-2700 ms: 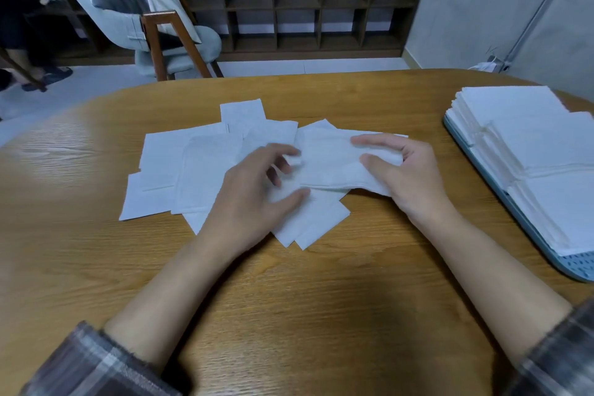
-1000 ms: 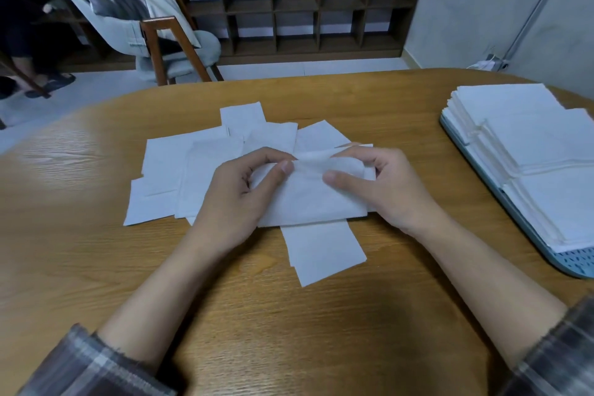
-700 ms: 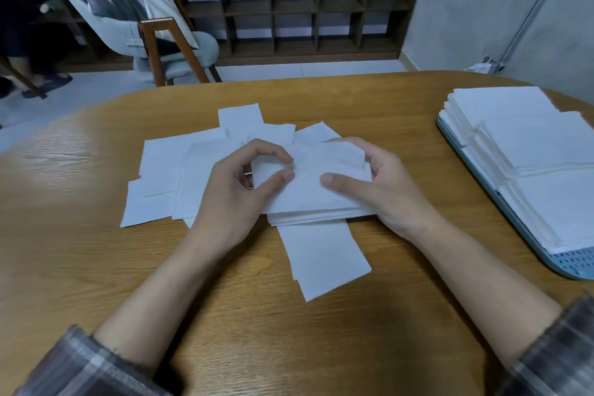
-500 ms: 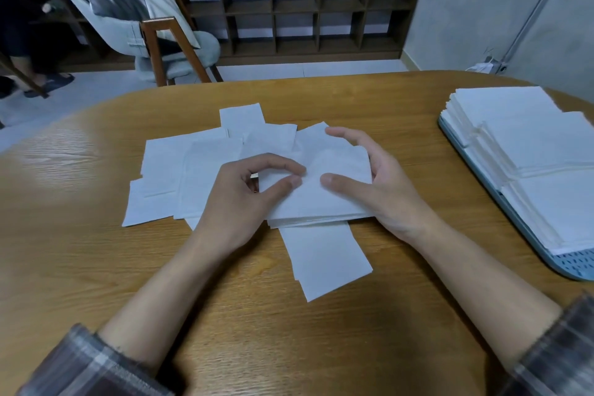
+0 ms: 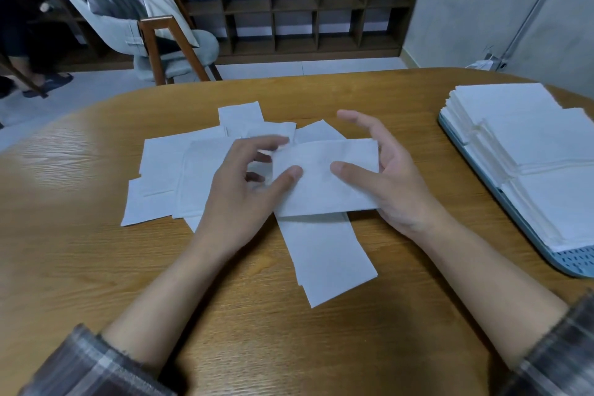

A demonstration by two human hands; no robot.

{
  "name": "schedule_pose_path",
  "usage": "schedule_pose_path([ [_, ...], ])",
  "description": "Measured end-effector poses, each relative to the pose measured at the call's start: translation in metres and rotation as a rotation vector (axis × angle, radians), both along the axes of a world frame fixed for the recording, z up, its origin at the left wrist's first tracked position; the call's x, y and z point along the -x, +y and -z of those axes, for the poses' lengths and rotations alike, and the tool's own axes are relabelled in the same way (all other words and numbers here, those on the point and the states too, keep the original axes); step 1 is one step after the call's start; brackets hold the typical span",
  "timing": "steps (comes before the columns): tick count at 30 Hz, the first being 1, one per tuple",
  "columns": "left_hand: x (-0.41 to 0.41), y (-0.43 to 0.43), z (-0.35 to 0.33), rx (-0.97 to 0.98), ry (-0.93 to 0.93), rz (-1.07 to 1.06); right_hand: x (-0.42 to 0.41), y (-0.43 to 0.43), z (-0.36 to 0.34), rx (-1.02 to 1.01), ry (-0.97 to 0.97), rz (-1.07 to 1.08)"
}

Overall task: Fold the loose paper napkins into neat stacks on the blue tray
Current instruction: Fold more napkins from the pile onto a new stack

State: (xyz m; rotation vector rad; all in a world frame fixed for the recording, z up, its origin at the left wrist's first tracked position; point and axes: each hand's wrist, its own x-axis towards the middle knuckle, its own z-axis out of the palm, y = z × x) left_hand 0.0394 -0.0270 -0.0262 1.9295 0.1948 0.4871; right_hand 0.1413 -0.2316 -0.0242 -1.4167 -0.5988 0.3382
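the right hand has lifted its fingers off the far edge of the folded napkin and spread them wide. the left hand has opened up too, and its pointing finger looks blurry.

the right hand is wide open now. only its thumb lies flat on top of the folded napkin, and its palm is against the napkin's right end. the left hand is loose, its fingers a little bent. its thumb touches the left end of the napkin, and it does not grip it.

the folded napkin lies on the counter between the two hands. it sits on top of the loose napkins, which spread out to the left. one more flat napkin sticks out from under it, toward the person.

the blue tray is well apart on the right, with neat white stacks on it.
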Motion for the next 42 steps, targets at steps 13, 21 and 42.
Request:
schedule_pose_path([
  [13, 0.000, 0.001, -0.001, 0.109, -0.022, 0.103, -0.001, -0.001, 0.003, 0.203, -0.163, -0.003],
  [21, 0.001, 0.008, 0.010, -0.491, 0.113, 0.430, -0.021, -0.013, 0.005, 0.281, -0.254, 0.417],
  [42, 0.004, -0.001, 0.011, -0.497, -0.013, 0.398, -0.013, -0.011, 0.003, 0.279, -0.237, 0.345],
])
